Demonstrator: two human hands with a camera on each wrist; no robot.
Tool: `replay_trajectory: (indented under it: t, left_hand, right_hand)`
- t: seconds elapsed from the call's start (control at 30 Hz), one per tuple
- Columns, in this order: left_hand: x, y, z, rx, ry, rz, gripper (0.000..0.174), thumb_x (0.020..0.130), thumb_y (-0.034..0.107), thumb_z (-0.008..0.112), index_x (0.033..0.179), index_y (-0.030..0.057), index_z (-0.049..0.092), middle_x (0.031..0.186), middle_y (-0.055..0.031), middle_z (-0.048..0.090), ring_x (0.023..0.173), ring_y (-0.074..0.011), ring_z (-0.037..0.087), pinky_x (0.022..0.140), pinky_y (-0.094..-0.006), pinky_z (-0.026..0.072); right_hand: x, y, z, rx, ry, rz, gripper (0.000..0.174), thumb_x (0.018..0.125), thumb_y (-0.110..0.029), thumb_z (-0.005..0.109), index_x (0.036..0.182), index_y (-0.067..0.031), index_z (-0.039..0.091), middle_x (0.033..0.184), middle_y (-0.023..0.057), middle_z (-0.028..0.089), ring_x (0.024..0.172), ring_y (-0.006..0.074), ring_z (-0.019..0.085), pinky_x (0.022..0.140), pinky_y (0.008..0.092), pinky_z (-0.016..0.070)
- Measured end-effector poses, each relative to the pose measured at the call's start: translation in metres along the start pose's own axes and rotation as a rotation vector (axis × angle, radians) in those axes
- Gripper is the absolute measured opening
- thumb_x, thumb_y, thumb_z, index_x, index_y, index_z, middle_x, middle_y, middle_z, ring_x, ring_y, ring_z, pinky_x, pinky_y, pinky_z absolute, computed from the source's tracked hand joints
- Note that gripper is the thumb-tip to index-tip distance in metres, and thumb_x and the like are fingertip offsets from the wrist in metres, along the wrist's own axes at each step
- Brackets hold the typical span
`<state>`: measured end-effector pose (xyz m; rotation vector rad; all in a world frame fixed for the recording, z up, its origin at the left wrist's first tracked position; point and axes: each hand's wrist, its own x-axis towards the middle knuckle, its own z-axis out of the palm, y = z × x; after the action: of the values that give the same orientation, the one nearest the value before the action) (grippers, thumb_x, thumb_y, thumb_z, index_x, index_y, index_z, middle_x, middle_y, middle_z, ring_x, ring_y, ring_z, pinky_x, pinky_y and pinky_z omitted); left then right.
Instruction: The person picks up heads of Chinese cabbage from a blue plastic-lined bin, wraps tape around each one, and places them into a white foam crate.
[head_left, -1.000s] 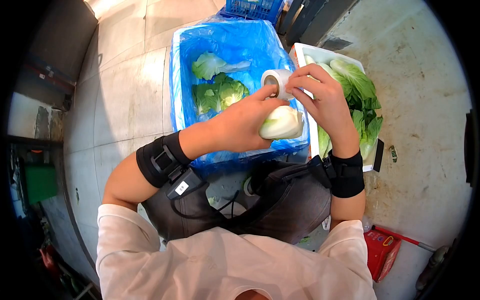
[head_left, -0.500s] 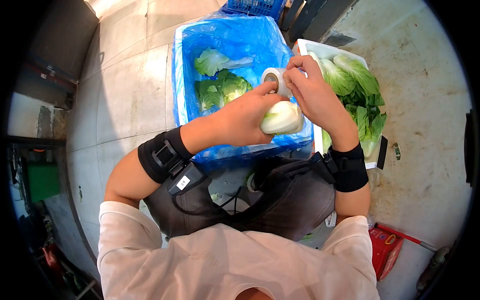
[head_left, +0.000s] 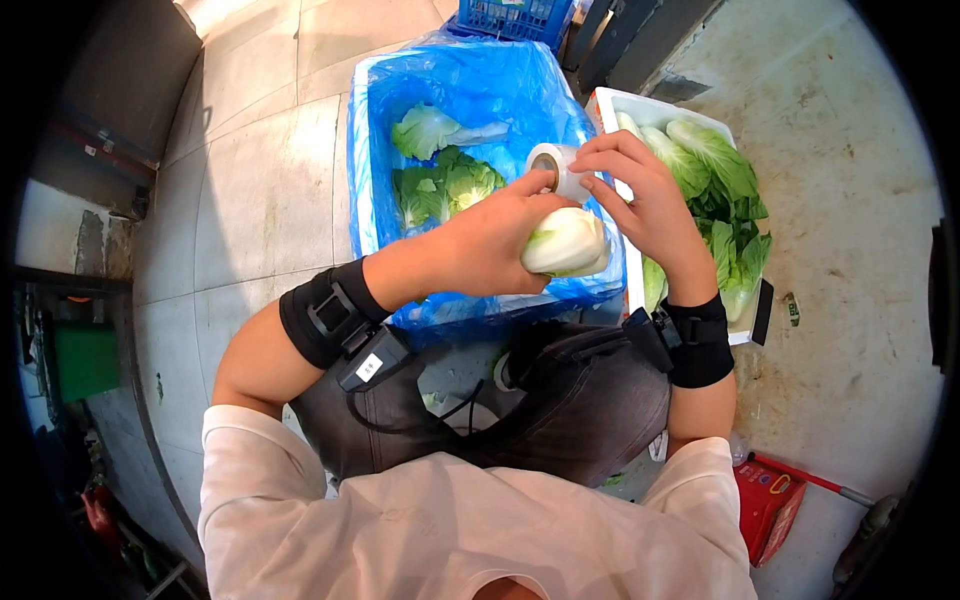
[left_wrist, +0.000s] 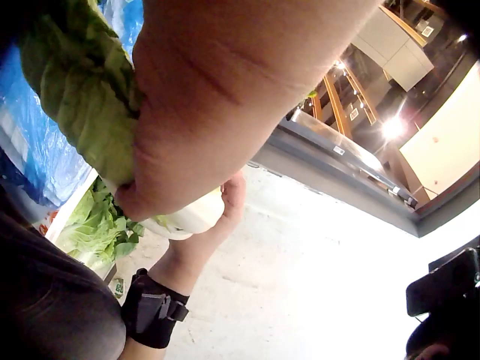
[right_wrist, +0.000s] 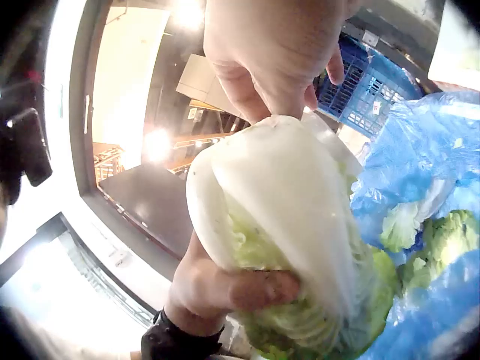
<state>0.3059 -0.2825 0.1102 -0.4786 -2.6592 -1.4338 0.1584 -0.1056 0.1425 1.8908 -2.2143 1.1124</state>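
Observation:
In the head view my left hand (head_left: pixel 480 240) grips a napa cabbage (head_left: pixel 570 245), its pale base pointing right. Its thumb reaches into the core of a white tape roll (head_left: pixel 568 187), which sits just above the cabbage. My right hand (head_left: pixel 650 205) has its fingertips at the roll's outer face, the thumb a little apart below the fingers. Up close in the right wrist view, the white cabbage base (right_wrist: pixel 277 187) fills the middle, with the left thumb laid across its leaves. Green leaves (left_wrist: pixel 82 97) stick out past the left hand in the left wrist view.
A blue-lined box (head_left: pixel 358 170) beneath the hands contains loose cabbage leaves (head_left: pixel 440 185). At its right stands a white box (head_left: pixel 612 100) of napa cabbages (head_left: pixel 715 160). A blue crate (head_left: pixel 515 18) lies beyond. A red dustpan (head_left: pixel 770 505) is on the floor at right.
My right fingers have loosened from a tighter bunch at the tape roll, leaving a gap between thumb and fingers. The left hand keeps the cabbage and roll in nearly the same place.

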Motion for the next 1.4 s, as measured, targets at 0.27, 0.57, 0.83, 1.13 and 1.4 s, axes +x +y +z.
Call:
replay_trajectory:
  t: [0.27, 0.57, 0.83, 1.13, 1.4]
  left_hand:
    - [-0.003, -0.003, 0.002, 0.035, 0.025, 0.040, 0.076, 0.066, 0.007, 0.084, 0.135, 0.0057, 0.054, 0.130, -0.0171, 0.048, 0.114, -0.0376, 0.057, 0.100, -0.0411, 0.0475]
    - [-0.005, -0.003, 0.000, 0.066, -0.008, -0.031, 0.072, 0.065, 0.006, 0.084, 0.132, 0.0053, 0.057, 0.131, -0.0178, 0.048, 0.114, -0.0384, 0.058, 0.099, -0.0415, 0.0485]
    - [-0.005, -0.005, 0.005, 0.036, 0.022, 0.002, 0.068, 0.066, 0.007, 0.083, 0.129, 0.0041, 0.057, 0.132, -0.0171, 0.048, 0.118, -0.0374, 0.056, 0.102, -0.0417, 0.0472]
    - [-0.004, -0.004, 0.002, 0.041, -0.028, -0.029, 0.067, 0.066, 0.006, 0.083, 0.127, 0.0029, 0.057, 0.142, -0.0199, 0.046, 0.123, -0.0379, 0.055, 0.105, -0.0416, 0.0466]
    - [-0.008, 0.000, -0.003, 0.129, -0.154, -0.069, 0.066, 0.066, 0.008, 0.083, 0.127, 0.0028, 0.057, 0.138, -0.0163, 0.049, 0.119, -0.0364, 0.057, 0.102, -0.0412, 0.0488]
  right_hand:
    - [0.003, -0.003, -0.001, -0.058, -0.011, -0.012, 0.012, 0.087, -0.003, 0.070, 0.099, -0.0034, 0.067, 0.101, 0.0096, 0.062, 0.092, 0.0290, 0.064, 0.079, 0.0365, 0.0534]
    - [0.003, -0.001, 0.014, -0.099, -0.036, 0.008, 0.011, 0.091, -0.004, 0.065, 0.101, -0.0025, 0.063, 0.098, 0.0107, 0.057, 0.092, 0.0297, 0.059, 0.079, 0.0377, 0.0506]
    - [0.005, 0.001, 0.011, -0.023, -0.039, -0.021, 0.014, 0.090, -0.005, 0.066, 0.103, -0.0048, 0.065, 0.100, 0.0098, 0.059, 0.092, 0.0289, 0.059, 0.080, 0.0378, 0.0506]
    - [0.003, 0.000, 0.007, -0.001, -0.038, -0.029, 0.014, 0.086, -0.005, 0.071, 0.100, -0.0069, 0.074, 0.095, 0.0072, 0.060, 0.088, 0.0236, 0.062, 0.074, 0.0354, 0.0516]
    - [0.003, -0.007, 0.005, -0.066, -0.167, -0.070, 0.012, 0.083, -0.003, 0.071, 0.095, -0.0051, 0.072, 0.090, 0.0067, 0.061, 0.082, 0.0253, 0.063, 0.071, 0.0351, 0.0516]
